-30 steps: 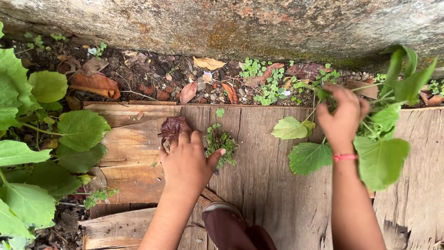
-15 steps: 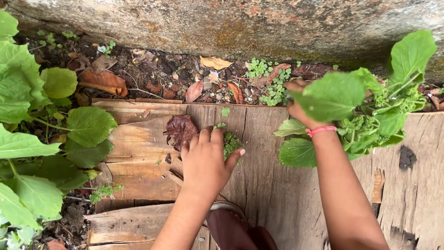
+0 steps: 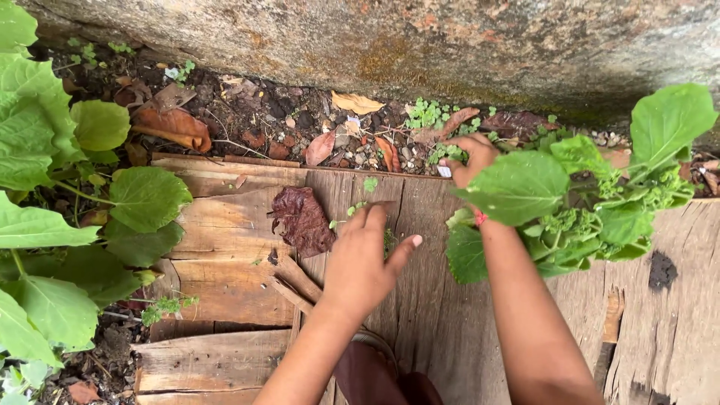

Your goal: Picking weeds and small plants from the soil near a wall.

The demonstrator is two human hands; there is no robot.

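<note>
My left hand (image 3: 365,264) lies flat on the weathered wooden board (image 3: 225,251), fingers stretched over a small clump of green weeds (image 3: 388,238) that is mostly hidden beneath it. Just left of that hand rests a dried dark-brown leaf (image 3: 302,219). My right hand (image 3: 469,159) is closed around a bunch of leafy green stems (image 3: 581,199), whose leaves cover the wrist. Its fingertips touch the low green weeds (image 3: 442,152) in the soil strip at the board's far edge.
A rough stone wall (image 3: 390,37) runs along the top, with a strip of dark soil, pebbles and dry leaves (image 3: 247,120) below it. Large green leaves (image 3: 52,225) crowd the left side. A brown sandalled foot (image 3: 371,371) shows at the bottom.
My left hand slid right across the board, off the brown leaf and over the weed clump. My right hand, with its leafy bunch, moved left to the weeds in the soil.
</note>
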